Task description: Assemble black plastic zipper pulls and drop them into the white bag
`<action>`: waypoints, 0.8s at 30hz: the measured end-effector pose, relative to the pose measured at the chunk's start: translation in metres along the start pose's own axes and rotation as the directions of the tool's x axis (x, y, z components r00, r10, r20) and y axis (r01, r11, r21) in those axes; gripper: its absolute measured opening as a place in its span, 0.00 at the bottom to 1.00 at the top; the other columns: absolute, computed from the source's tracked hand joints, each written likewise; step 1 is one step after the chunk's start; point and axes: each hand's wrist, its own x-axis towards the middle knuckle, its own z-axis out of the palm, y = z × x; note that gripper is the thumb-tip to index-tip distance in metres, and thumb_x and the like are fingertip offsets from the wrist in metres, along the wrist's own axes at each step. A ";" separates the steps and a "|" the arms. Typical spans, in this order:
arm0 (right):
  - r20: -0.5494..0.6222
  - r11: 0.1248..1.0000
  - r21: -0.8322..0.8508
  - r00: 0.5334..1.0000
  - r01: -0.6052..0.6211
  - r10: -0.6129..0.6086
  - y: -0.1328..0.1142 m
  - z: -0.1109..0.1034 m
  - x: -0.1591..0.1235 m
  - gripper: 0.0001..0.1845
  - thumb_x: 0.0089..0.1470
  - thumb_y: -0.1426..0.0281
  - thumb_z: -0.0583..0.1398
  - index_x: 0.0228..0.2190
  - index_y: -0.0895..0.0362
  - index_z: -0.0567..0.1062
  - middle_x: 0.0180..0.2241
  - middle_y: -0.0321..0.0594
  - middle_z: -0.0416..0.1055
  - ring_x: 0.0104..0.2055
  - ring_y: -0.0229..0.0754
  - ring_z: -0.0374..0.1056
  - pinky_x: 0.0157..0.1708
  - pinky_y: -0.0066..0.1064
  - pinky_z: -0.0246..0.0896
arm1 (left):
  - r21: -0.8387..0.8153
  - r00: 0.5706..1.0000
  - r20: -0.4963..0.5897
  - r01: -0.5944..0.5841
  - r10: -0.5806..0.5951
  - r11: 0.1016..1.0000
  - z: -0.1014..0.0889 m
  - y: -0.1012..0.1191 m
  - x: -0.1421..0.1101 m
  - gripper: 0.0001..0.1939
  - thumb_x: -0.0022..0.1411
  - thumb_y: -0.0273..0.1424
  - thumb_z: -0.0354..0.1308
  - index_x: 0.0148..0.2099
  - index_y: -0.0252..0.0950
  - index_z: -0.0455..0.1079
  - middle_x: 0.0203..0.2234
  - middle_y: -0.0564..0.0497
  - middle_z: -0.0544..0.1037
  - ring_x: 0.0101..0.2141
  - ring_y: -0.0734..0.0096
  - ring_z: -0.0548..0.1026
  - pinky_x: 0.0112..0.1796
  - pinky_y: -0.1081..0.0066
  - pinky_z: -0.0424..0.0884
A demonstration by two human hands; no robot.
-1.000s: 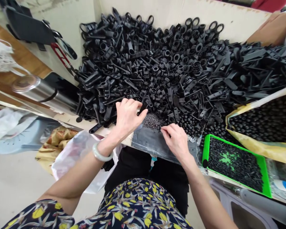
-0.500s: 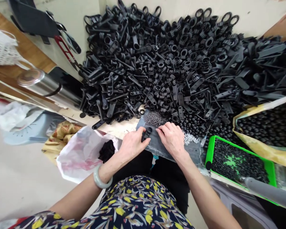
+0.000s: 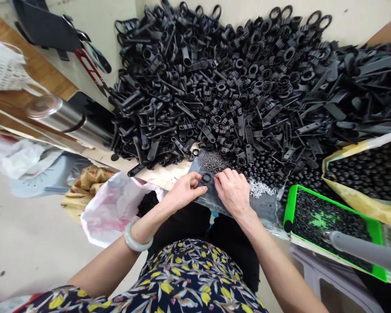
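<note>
My left hand [image 3: 185,189] has its fingers curled and its thumb stretched forward, holding a small black plastic ring part [image 3: 206,178] at its left side. The ring lies low over a grey work plate [image 3: 220,205]. Just right of the ring, my right hand [image 3: 233,190] is closed, thumb and fingertips pressed together above the plate; anything between them is too small to see. Tiny dark metal pieces [image 3: 211,161] are heaped on the plate beyond the fingers. Small silvery pins [image 3: 260,188] lie to the right of my right hand.
A large pile of black plastic parts [image 3: 198,87] covers the table's back. Right are round black balls [image 3: 273,169], a green tray [image 3: 289,208] of small black bits and a yellow-edged bag [image 3: 355,189]. Left are a steel flask [image 3: 63,115], red-handled scissors [image 3: 89,67] and a white bag [image 3: 104,213].
The left fingers have curled in more, and the ring has shifted slightly right and now shows more openly. My right hand keeps its pinch close beside it. The whole view has shifted slightly.
</note>
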 end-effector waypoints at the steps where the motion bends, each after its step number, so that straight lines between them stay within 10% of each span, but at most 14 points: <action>1: -0.006 1.000 0.008 1.000 0.008 -0.008 0.001 0.000 -0.003 0.11 0.70 0.69 0.57 0.35 0.54 0.76 0.33 0.42 0.74 0.37 0.46 0.64 0.39 0.40 0.49 | -0.103 0.999 0.026 0.021 -0.019 0.994 0.000 -0.001 -0.001 0.17 0.56 0.39 0.65 0.43 0.39 0.66 0.22 0.62 0.62 0.24 0.74 0.63 0.29 0.71 0.56; 10: 0.004 0.996 0.085 1.000 0.025 -0.025 0.010 -0.006 -0.026 0.10 0.72 0.68 0.56 0.39 0.55 0.76 0.36 0.41 0.76 0.37 0.44 0.68 0.39 0.38 0.54 | -0.344 0.983 0.183 0.088 -0.025 0.935 0.009 0.007 -0.016 0.18 0.60 0.35 0.63 0.49 0.39 0.62 0.23 0.60 0.71 0.26 0.74 0.68 0.33 0.71 0.61; 15: 0.021 0.899 0.418 0.991 -0.132 0.136 0.007 -0.014 -0.032 0.09 0.72 0.67 0.57 0.40 0.53 0.77 0.38 0.39 0.76 0.39 0.42 0.71 0.40 0.35 0.62 | -0.460 0.970 0.245 0.121 -0.005 0.880 0.014 0.012 -0.019 0.19 0.59 0.36 0.64 0.49 0.37 0.62 0.27 0.53 0.79 0.30 0.70 0.73 0.35 0.70 0.65; 20: 0.100 0.587 0.758 0.940 -0.284 0.326 0.002 -0.018 -0.042 0.09 0.69 0.64 0.59 0.38 0.52 0.78 0.36 0.38 0.75 0.35 0.40 0.71 0.33 0.31 0.67 | -0.597 0.993 0.107 0.106 -0.053 0.795 0.029 0.014 -0.018 0.18 0.55 0.36 0.70 0.44 0.34 0.71 0.22 0.57 0.72 0.25 0.77 0.67 0.30 0.73 0.60; 24: 0.019 0.653 0.720 0.947 -0.235 0.320 -0.001 -0.018 -0.046 0.08 0.70 0.64 0.58 0.39 0.52 0.77 0.37 0.40 0.76 0.38 0.42 0.73 0.38 0.34 0.71 | -0.566 0.997 0.032 0.077 -0.071 0.821 0.043 0.010 -0.017 0.18 0.56 0.43 0.71 0.31 0.34 0.72 0.19 0.56 0.70 0.22 0.78 0.64 0.26 0.73 0.57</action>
